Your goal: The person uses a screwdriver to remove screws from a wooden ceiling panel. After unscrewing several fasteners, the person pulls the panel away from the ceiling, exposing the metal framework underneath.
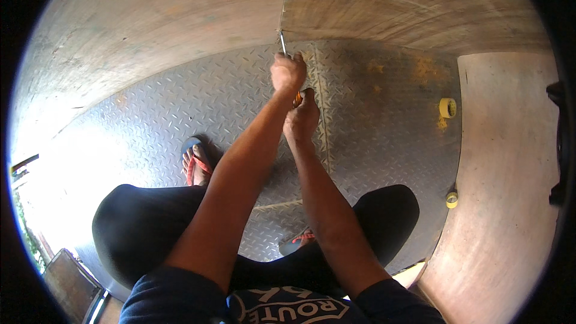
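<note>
A screwdriver (283,42) with a metal shaft and an orange and dark handle points away from me. Its tip meets the low end of the vertical seam (282,9) between two wooden wall panels, just above the floor. My left hand (288,72) is closed round the shaft's near part. Right behind it, my right hand (302,117) grips the handle, of which only a small orange bit shows between the two hands. Both arms reach straight forward.
Patterned metal plate flooring (240,102) with a joint line lies under me. A yellow tape roll (447,108) and a smaller yellow roll (452,200) are by the right-hand panel (498,162). My feet wear red-strapped flip-flops (197,165). Bright light enters at left.
</note>
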The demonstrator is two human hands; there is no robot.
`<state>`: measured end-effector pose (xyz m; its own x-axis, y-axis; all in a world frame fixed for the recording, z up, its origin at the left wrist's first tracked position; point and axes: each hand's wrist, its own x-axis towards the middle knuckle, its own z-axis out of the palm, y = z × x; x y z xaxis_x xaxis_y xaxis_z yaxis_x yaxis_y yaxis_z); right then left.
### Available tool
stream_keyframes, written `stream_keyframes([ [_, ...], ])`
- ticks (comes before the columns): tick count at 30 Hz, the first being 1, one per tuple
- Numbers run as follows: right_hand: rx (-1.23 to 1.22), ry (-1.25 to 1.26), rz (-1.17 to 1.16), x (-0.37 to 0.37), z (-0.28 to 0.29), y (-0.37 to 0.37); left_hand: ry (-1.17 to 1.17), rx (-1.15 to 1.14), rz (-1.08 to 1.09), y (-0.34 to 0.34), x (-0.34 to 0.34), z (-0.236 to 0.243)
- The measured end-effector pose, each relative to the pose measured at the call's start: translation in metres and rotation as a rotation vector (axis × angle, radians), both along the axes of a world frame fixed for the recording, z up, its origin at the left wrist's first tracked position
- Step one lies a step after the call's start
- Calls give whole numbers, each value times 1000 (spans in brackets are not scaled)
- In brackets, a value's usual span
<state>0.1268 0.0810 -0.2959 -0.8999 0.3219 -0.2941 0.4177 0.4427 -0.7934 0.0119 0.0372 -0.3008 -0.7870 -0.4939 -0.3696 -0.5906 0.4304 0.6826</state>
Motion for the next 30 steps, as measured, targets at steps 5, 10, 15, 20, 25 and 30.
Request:
stream_keyframes([
  [5, -1048, -352, 164, 2, 5, 31, -52, 526, -8, -28, -3, -21],
  [10, -1478, -367, 79, 6, -4, 42, -57, 1458, 27, -51, -3, -33],
  [15, -624, -188, -43, 0, -10, 23, 225, 454, -53, -37, -2, -13],
  [20, -733, -96, -55, -4, 5, 27, 176, 410, -40, -35, -11, 11],
  [25, -1773, -261, -11, -7, 8, 33, 115, 686, 84, -40, -17, 14],
  [30, 134, 488, 42, -9, -2, -10, 184, 483, 21, -36, -9, 16],
])
